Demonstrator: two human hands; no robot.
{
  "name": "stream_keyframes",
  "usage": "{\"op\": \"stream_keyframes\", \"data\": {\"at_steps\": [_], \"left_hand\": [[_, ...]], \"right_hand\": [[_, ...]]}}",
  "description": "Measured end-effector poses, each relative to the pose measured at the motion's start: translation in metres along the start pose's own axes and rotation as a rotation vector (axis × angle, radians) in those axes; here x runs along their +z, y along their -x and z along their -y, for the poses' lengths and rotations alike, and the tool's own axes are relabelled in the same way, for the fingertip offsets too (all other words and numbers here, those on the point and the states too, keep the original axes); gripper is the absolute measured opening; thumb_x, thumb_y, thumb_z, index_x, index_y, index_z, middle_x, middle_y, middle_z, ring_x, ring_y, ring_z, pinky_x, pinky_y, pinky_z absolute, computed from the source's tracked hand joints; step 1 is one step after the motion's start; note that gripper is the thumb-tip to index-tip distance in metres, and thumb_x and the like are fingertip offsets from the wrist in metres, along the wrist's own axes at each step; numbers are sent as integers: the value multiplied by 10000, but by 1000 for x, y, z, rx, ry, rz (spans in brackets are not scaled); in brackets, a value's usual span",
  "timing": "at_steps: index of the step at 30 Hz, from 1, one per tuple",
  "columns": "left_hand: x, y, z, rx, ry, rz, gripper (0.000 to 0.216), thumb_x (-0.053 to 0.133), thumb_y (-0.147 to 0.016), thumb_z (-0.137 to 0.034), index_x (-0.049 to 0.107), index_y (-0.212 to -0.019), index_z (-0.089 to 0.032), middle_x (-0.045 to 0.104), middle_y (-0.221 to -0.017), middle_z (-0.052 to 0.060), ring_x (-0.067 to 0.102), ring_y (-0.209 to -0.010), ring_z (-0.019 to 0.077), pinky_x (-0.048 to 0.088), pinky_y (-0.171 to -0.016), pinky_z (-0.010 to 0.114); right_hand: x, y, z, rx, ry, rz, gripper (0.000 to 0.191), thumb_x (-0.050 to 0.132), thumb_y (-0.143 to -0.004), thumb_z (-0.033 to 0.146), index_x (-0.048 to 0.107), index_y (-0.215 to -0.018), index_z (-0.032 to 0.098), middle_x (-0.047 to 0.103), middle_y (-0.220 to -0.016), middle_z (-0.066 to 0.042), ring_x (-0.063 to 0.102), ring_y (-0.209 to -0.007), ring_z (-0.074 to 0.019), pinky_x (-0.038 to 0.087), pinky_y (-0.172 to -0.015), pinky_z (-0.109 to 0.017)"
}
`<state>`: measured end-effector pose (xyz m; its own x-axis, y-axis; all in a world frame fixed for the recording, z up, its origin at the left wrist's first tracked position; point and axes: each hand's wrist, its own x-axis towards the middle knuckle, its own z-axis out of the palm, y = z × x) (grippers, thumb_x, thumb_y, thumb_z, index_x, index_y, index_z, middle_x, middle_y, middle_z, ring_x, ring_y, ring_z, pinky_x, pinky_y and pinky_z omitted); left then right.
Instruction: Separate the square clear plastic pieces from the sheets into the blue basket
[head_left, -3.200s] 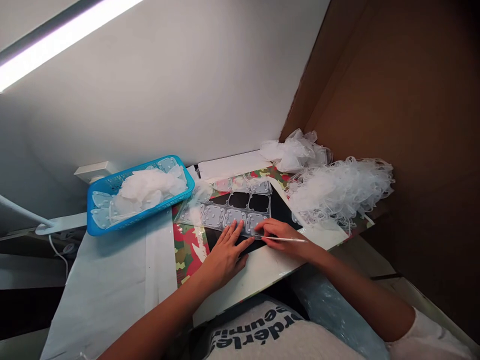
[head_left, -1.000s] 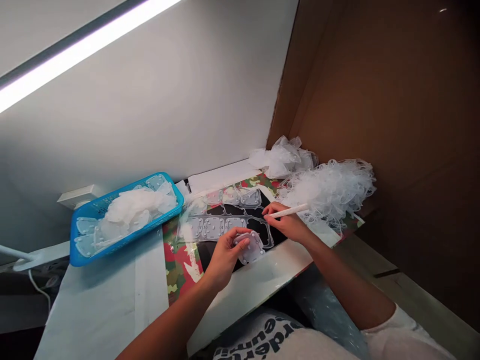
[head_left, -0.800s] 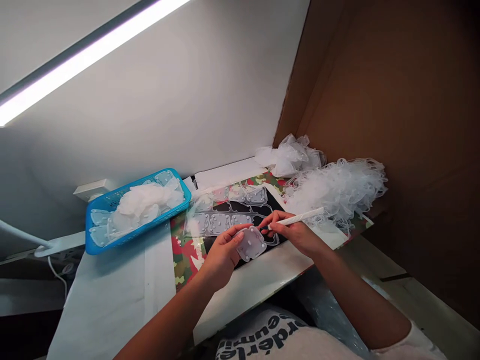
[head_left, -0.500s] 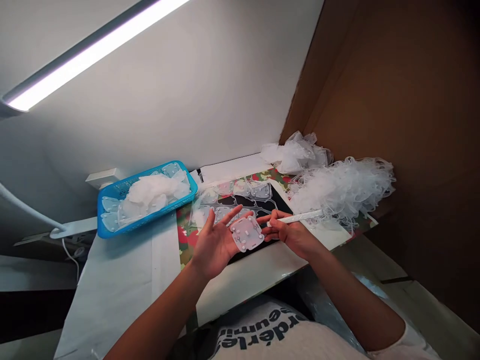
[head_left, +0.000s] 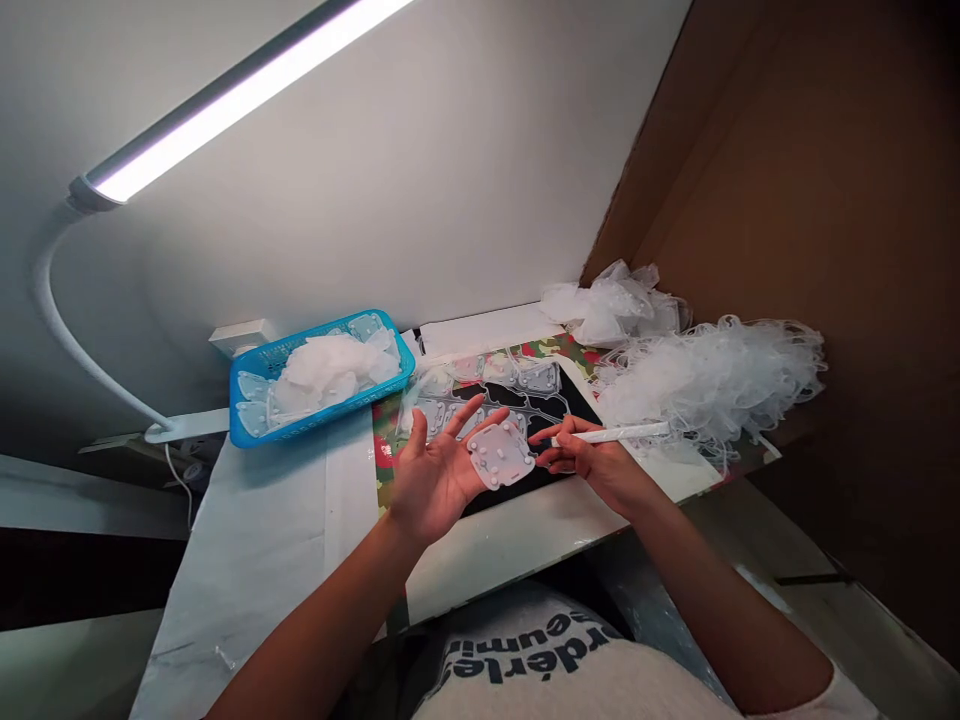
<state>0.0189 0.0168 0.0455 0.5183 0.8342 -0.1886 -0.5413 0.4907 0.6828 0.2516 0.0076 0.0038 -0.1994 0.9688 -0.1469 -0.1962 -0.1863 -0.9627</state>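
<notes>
My left hand [head_left: 439, 480] is palm up, thumb and fingers spread, with a translucent silicone button pad [head_left: 501, 456] resting across its fingers. The pad is squarish with notched edges and small raised nubs. My right hand [head_left: 592, 460] pinches a slim white pen-like tool [head_left: 615, 434], its short end toward the pad. Those right fingertips are close to the pad's right edge; whether they touch it I cannot tell. Under the hands, a moulded clear sheet [head_left: 450, 412] with several similar pads and cut-out openings lies on a black mat [head_left: 517, 492].
A blue basket [head_left: 322, 411] of loose clear pads stands at the left. On the right lie a heap of stringy clear offcuts [head_left: 720, 380] and a smaller pile of clear pieces [head_left: 615, 305]. A lit lamp [head_left: 247, 105] hangs overhead; a cardboard wall [head_left: 810, 180] closes the right side.
The view has shifted, so the scene sits further right. My left hand still bears the pad, turned slightly; my right fingers and the white tool have barely moved relative to it.
</notes>
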Motion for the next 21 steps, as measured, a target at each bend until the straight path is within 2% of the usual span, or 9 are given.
{"op": "stream_keyframes", "data": {"at_steps": [7, 10, 12, 14, 16, 17, 19, 21], "left_hand": [[-2, -2, 3, -1, 2, -11, 833, 205, -866, -774, 319, -1484, -227, 481, -1425, 170, 507, -1270, 345, 470, -932, 519], [-5, -3, 3, 13, -26, -9, 814, 214, -864, -776, 368, -1458, -243, 529, -1370, 161, 546, -1212, 330, 486, -896, 498], [-13, -4, 5, 25, -140, -31, 747, 286, -875, -747, 443, -1408, -248, 586, -1277, 147, 601, -1105, 299, 504, -851, 458], [-23, -6, 9, 63, -417, -107, 589, 461, -875, -649, 566, -1282, -235, 648, -1103, 117, 639, -937, 250, 515, -782, 390], [-34, -7, 17, 151, -880, -204, 384, 584, -864, -496, 654, -1136, -235, 653, -979, 80, 634, -823, 213, 503, -735, 335], [-38, -8, 23, 202, -1140, -239, 316, 590, -872, -429, 668, -1120, -248, 648, -992, 74, 633, -805, 205, 495, -724, 322], [-43, -8, 34, 265, -1595, -245, 329, 528, -915, -343, 637, -1222, -296, 612, -1185, 85, 648, -834, 210, 489, -722, 317], [-45, -7, 45, 255, -1884, -206, 417, 461, -947, -319, 543, -1356, -325, 498, -1407, 105, 668, -862, 229, 493, -713, 331]], "right_hand": [[-2, 2, -1, 6, 16, -10, 261, 681, -839, 416, 555, -800, 191, 701, -1099, -67, 703, -831, -159, 517, -717, -277], [-3, 2, -2, -1, 19, -2, 259, 682, -837, 412, 555, -795, 190, 696, -1104, -68, 699, -830, -157, 516, -713, -276], [-4, 1, -4, -10, 28, 2, 256, 674, -843, 413, 556, -797, 190, 693, -1103, -67, 696, -825, -156, 517, -709, -278], [-5, -3, -6, -38, 81, -10, 247, 657, -851, 423, 576, -822, 192, 694, -1082, -70, 693, -829, -162, 520, -719, -288], [-5, -10, -8, -92, 167, -27, 250, 637, -859, 438, 590, -842, 193, 690, -1068, -73, 689, -846, -176, 525, -742, -310], [-5, -16, -9, -129, 225, -31, 250, 629, -862, 440, 590, -835, 194, 689, -1062, -73, 686, -863, -184, 524, -761, -323], [-3, -28, -12, -213, 378, -27, 236, 622, -865, 416, 578, -790, 197, 690, -1048, -66, 673, -907, -199, 508, -808, -346], [0, -39, -14, -290, 555, 0, 203, 617, -867, 358, 573, -753, 197, 693, -1022, -60, 655, -937, -207, 484, -835, -352]]}}
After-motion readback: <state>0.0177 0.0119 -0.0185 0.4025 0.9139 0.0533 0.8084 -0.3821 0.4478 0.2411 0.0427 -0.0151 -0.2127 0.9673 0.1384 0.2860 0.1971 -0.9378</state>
